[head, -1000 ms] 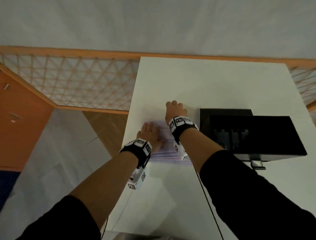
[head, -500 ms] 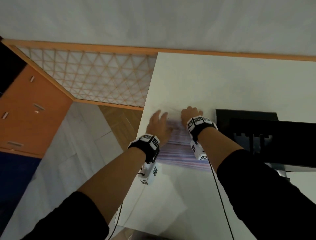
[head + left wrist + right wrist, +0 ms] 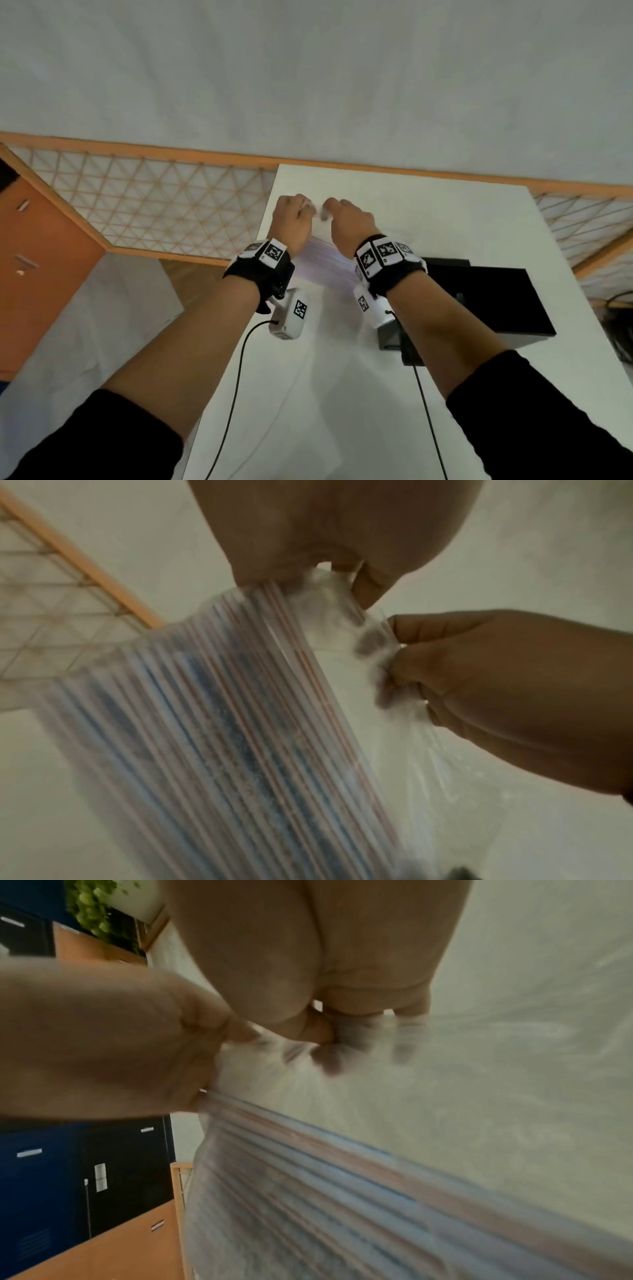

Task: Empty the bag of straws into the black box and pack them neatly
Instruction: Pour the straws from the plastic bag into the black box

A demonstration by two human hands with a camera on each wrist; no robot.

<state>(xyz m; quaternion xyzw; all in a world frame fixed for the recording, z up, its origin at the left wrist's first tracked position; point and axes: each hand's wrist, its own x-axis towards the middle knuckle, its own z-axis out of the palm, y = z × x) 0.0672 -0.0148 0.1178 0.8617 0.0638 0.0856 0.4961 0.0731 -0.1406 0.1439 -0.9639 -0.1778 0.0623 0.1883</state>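
Observation:
A clear plastic bag of straws [image 3: 323,263] hangs above the white table [image 3: 428,212], held up by both hands. The straws [image 3: 240,737] are red, blue and white and lie side by side inside the bag [image 3: 342,1191]. My left hand [image 3: 293,219] pinches the bag's top edge on the left, and my right hand [image 3: 346,219] pinches it just to the right. Both wrist views show the two hands close together on the crumpled top edge. The black box [image 3: 486,301] stands on the table to the right of the bag, partly behind my right forearm.
The table's left edge [image 3: 260,246] runs right beside my left wrist, with wooden floor below. A lattice railing [image 3: 154,209] with an orange frame stands beyond. An orange cabinet [image 3: 37,274] is at far left. Cables [image 3: 616,329] lie at the right edge.
Both hands went from lying on the bag on the table to pinching its top edge, and the bag has been lifted off the table.

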